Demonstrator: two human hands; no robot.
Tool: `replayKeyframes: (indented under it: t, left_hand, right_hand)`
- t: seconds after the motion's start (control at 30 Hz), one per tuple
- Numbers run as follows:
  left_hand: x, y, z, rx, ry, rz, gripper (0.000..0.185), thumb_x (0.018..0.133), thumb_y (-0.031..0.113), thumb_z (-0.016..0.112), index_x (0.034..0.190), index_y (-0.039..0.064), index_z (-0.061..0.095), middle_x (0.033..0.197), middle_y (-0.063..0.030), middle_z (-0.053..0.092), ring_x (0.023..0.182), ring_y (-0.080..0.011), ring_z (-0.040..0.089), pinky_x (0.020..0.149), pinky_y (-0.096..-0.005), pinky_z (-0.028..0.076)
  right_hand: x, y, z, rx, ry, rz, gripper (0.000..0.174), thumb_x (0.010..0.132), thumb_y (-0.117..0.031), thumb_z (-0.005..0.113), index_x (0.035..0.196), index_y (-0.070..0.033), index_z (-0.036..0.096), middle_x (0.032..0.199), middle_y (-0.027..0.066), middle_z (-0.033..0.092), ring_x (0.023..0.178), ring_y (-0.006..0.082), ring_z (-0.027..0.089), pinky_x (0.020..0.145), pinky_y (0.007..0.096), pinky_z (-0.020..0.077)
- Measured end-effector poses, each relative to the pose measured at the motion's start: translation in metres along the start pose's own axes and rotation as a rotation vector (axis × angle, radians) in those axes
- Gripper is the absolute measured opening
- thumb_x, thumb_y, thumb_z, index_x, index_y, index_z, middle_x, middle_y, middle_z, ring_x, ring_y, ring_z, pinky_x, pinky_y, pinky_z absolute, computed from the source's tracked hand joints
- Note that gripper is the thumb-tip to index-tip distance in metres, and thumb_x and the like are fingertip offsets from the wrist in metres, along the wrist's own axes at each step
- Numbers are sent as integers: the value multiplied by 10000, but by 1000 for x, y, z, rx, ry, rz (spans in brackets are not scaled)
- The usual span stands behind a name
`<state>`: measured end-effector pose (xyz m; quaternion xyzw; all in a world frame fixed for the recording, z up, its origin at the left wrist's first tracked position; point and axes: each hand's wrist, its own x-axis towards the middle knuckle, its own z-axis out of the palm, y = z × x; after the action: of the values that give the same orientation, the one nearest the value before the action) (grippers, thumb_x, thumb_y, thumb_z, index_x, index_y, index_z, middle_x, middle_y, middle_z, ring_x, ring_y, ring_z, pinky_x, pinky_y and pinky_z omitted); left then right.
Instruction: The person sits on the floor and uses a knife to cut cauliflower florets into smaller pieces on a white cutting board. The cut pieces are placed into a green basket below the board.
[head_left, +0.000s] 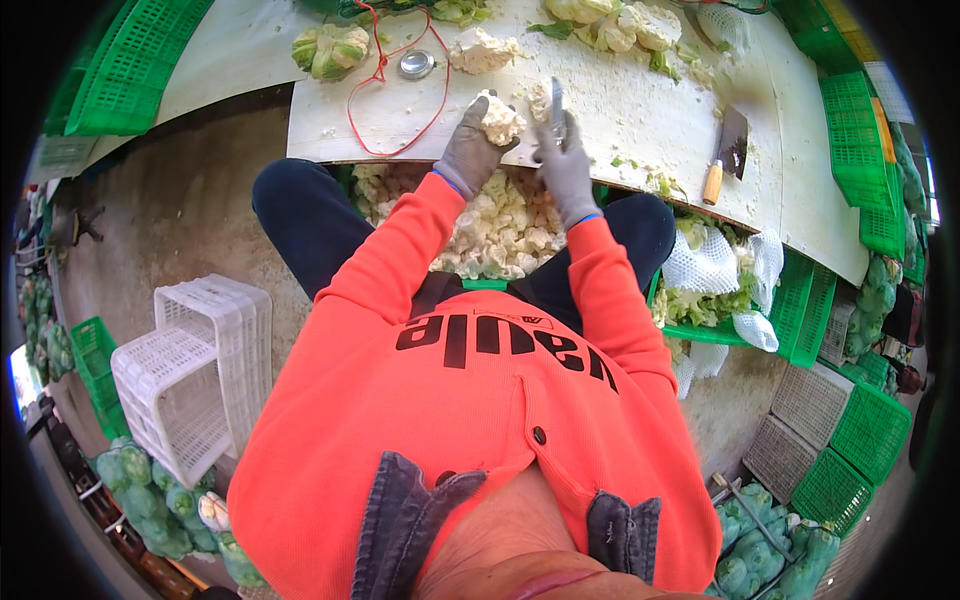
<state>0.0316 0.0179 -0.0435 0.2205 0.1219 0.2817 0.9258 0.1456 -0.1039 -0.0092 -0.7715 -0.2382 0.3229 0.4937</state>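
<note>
My left hand (471, 150), in a grey glove, grips a cauliflower piece (501, 120) above the near edge of the white table. A knife (557, 105) with its blade pointing away from me is in my gloved right hand (561, 161); hand and knife are slightly blurred. Just beyond the knife lies another cauliflower piece (538, 99). Below both hands, between my knees, a green crate holds many cut cauliflower florets (499, 225). A larger cauliflower chunk (484, 51) rests farther back on the table.
A cleaver (729, 150) with a wooden handle lies at the right. Red string (360, 135) loops around a round metal object (416, 64) near a leafy cauliflower (330, 51). More cauliflower (649, 26) sits at the back. A green crate (705, 330) of leaves and white foam netting stands right; white crates (172, 375) stand left.
</note>
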Motion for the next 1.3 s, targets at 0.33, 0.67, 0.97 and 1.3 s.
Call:
replayKeyframes:
  t: [0.33, 0.67, 0.97, 1.3]
  left_hand:
    - [-65, 1, -2, 82, 198, -170, 413, 1016, 390, 626, 1311, 107, 563, 1135, -90, 665, 1055, -258, 669, 881, -466, 585]
    - [-74, -8, -15, 105, 206, -173, 368, 1037, 336, 582, 1285, 65, 574, 1136, -88, 661, 1045, -206, 664, 911, -376, 567]
    - [-90, -9, -29, -38, 48, -293, 335, 1048, 218, 522, 1324, 35, 571, 1212, -89, 672, 1099, -196, 670, 1001, -370, 550]
    - [-99, 9, -3, 436, 73, -358, 479, 961, 188, 723, 1394, 36, 586, 1306, -102, 657, 1094, -189, 681, 959, -365, 575]
  right_hand:
    - [-68, -2, 9, -466, -80, -258, 677, 1003, -368, 499, 1590, -88, 313, 916, 237, 724, 850, 438, 693, 807, 509, 533]
    - [-74, 7, 12, -789, -226, -276, 683, 1032, -372, 437, 1619, -93, 230, 919, 233, 727, 800, 436, 700, 742, 547, 532]
    - [-68, 25, -5, 321, -507, 182, 398, 1077, -306, 488, 1415, -96, 487, 613, -4, 471, 413, 90, 401, 396, 237, 315]
    - [-72, 15, -16, 178, -358, 143, 307, 961, -246, 697, 1198, -52, 682, 679, -48, 540, 526, 38, 451, 467, 223, 351]
